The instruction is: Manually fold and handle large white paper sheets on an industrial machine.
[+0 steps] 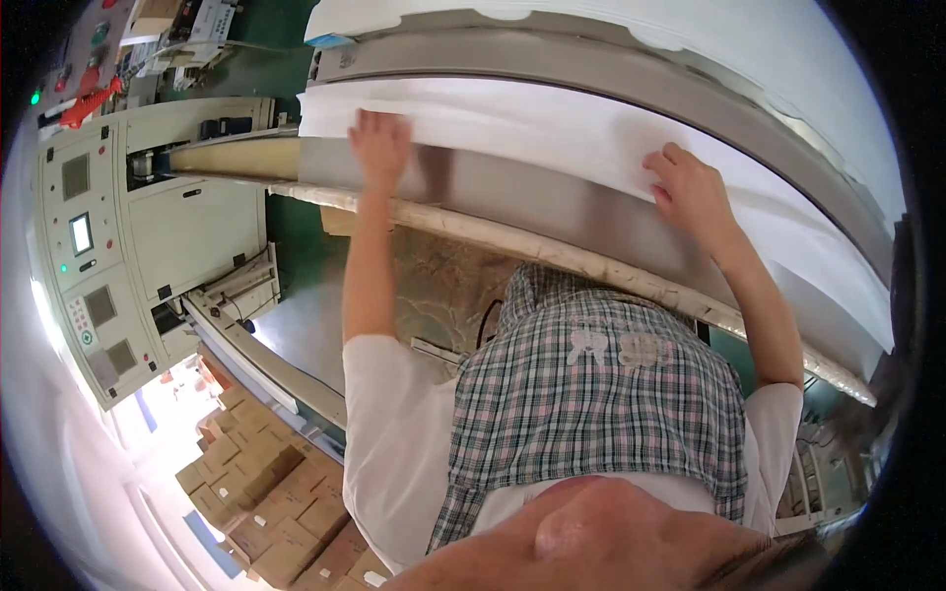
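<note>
A long white sheet (512,126), paper or thin cloth by its look, lies across a smooth grey metal bed (512,185) ahead of me. My left hand (382,150) is over the sheet's near edge toward its left end, fingers stretched forward and a little blurred. Farther right, my right hand (693,192) hovers at or touches the near edge, its fingers loosely bent and apart. Nothing shows in either hand. Whether the right fingertips press on the sheet, I cannot tell.
A wrapped roller or bar (493,229) runs along the bed's near side. Beyond the sheet stand a grey metal rail (552,57) and more white material (749,49). A control cabinet (138,236) is at left, with stacked cardboard boxes (266,492) at lower left.
</note>
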Motion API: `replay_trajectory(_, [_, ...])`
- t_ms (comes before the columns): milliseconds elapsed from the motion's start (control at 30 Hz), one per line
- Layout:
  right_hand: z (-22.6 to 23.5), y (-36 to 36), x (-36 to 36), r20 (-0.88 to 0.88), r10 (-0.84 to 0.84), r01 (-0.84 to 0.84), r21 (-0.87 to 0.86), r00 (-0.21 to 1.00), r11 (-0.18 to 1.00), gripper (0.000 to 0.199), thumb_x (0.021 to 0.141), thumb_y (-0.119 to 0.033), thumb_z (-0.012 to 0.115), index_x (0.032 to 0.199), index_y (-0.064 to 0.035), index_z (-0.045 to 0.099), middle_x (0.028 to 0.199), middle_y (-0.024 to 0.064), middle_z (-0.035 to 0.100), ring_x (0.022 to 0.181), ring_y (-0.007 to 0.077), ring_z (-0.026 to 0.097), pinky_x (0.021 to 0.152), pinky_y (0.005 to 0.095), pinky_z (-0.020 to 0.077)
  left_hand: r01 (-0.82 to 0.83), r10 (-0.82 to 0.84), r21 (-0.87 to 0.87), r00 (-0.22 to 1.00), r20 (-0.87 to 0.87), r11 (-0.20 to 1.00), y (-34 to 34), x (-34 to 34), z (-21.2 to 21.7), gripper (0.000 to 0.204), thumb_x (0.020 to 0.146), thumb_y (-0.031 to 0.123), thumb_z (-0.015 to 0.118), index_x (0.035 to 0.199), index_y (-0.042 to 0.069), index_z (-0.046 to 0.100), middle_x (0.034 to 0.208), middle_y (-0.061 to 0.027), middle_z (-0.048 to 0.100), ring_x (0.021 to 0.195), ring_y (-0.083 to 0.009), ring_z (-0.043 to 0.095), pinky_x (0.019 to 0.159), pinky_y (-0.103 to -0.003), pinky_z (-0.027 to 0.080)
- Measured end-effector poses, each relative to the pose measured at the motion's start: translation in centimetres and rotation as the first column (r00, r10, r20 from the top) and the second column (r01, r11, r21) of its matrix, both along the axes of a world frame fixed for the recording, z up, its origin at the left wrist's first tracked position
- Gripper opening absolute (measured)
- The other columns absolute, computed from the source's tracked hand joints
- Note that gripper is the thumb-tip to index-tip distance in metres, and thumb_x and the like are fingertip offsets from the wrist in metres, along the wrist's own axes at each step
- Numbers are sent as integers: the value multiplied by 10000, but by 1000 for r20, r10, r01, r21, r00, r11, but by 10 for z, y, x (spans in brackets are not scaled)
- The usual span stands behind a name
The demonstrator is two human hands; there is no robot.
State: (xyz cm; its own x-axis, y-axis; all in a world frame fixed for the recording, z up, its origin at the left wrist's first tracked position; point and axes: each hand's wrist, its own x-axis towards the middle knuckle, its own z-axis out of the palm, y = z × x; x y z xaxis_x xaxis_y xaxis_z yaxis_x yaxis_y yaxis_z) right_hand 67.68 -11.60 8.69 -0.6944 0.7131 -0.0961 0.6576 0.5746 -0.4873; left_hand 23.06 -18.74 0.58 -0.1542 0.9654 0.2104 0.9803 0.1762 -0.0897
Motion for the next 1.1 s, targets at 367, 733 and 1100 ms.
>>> replay_trajectory(367, [-18, -14, -97, -187, 78, -37, 215, 979, 976, 235, 613, 34, 574, 831, -54, 565, 870, 85, 492, 834, 258, 490, 706, 349, 452, -321, 329, 212, 944, -1, 923, 36, -196, 45, 360, 778, 334, 545, 1037, 85, 558, 1097, -128, 535, 1001, -330, 498, 831, -445, 405])
replay_trajectory(733, [-27, -11, -157, -220, 65, -4, 266, 973, 964, 265, 602, 20, 570, 856, -57, 562, 894, 97, 505, 871, 271, 488, 761, 358, 433, 287, -257, -114, 939, 227, 951, 69, -106, 77, 201, 767, 223, 619, 769, 25, 584, 704, -130, 581, 656, -282, 554, 610, -355, 445])
replay_trajectory(1100, [-8, -16, -41, 86, -306, 275, 258, 948, 926, 441, 584, 3, 624, 998, -73, 490, 985, 106, 459, 963, 285, 449, 798, 366, 416, 428, -424, 94, 797, 429, 899, 99, 57, 9, 321, 856, 303, 488, 695, 29, 527, 695, -163, 550, 669, -346, 526, 600, -429, 417])
